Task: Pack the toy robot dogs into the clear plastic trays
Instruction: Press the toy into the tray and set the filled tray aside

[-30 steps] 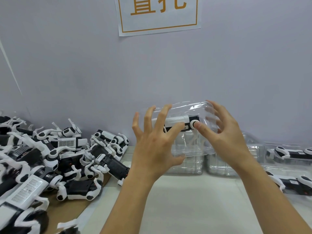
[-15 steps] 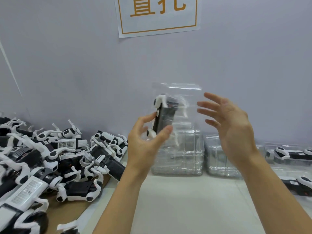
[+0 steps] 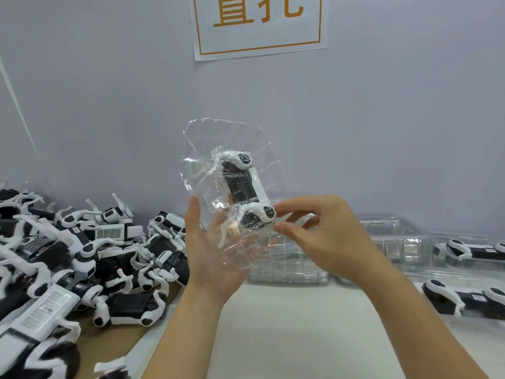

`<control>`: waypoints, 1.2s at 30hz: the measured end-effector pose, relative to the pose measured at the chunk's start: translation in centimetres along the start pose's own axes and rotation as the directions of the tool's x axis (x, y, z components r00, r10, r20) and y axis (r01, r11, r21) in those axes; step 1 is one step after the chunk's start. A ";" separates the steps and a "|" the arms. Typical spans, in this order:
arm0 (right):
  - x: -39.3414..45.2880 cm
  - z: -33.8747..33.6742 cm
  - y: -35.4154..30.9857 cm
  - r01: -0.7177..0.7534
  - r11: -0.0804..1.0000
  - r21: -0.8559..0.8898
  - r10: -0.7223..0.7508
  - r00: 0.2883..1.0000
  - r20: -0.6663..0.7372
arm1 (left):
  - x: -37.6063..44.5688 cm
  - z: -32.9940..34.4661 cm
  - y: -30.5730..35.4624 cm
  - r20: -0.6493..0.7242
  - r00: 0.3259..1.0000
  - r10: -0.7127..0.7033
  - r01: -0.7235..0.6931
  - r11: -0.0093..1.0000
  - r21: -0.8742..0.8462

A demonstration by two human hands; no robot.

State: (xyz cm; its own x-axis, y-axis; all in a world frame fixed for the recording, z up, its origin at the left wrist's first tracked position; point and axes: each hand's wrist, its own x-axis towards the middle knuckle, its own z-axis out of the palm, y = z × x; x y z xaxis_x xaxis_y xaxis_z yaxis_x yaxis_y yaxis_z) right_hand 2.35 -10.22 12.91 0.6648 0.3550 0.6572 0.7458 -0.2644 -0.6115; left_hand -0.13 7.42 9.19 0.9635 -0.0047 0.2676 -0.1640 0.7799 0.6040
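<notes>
Head view: two hands hold a clear tray (image 3: 218, 160) with a toy dog (image 3: 244, 187) in it, lifted above the table (image 3: 287, 329).

The left hand (image 3: 216, 258) cradles the tray's lower end from beneath, fingers around it. The right hand (image 3: 325, 236) pinches the tray at the dog's lower end. The black-and-white dog stands on end inside the tray. Behind the hands sit stacked empty trays (image 3: 289, 266). At right, packed trays (image 3: 470, 255) hold more dogs. At left, a heap of loose dogs (image 3: 82, 258) carries printed labels too small to read. On the wall (image 3: 109, 105), a white sign (image 3: 258, 26) shows large orange characters, cut off at the top.
</notes>
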 end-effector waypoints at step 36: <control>0.3 -0.9 -1.2 0.102 0.994 -0.036 -0.108 0.942 -0.317 | 0.1 -1.3 -0.8 0.060 0.996 -0.065 0.044 0.953 0.300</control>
State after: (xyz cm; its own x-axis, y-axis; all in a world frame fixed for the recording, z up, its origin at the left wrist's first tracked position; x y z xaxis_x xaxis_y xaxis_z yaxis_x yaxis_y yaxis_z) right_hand 1.73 -10.60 14.22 0.5600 0.0790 0.8247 0.8105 -0.2588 -0.5256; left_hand 0.33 7.57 7.76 0.9578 -0.0928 0.2720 -0.1769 0.5556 0.8124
